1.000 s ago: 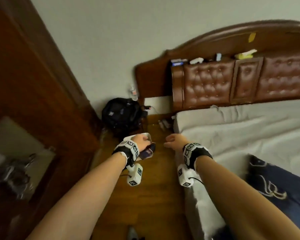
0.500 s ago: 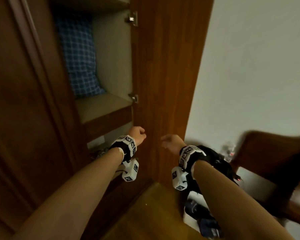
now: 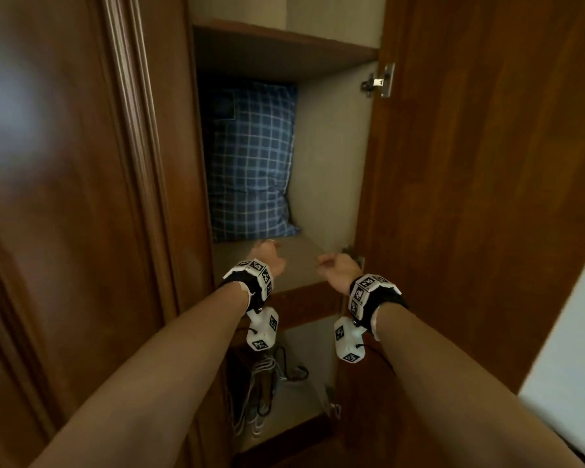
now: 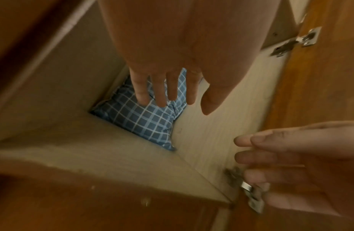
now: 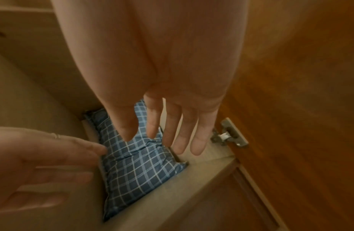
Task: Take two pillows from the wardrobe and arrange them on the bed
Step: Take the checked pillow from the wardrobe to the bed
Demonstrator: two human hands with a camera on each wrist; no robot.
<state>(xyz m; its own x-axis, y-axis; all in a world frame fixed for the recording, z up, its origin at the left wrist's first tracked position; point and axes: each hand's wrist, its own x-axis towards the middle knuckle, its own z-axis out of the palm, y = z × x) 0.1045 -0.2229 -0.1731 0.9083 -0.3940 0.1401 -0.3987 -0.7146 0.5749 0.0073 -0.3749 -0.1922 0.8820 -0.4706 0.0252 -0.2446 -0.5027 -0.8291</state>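
my left hand [image 3: 267, 261] and right hand [image 3: 335, 266] are spread, holding nothing; checked pillow [image 3: 250, 163] just ahead; the hinge [image 3: 352, 253] beside my right fingers could snag them.

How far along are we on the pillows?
Done: the wardrobe door stands open. In hand: left hand and right hand, both open and empty, reach toward the blue checked pillow on its shelf. Left: taking pillows out, arranging them on the bed.
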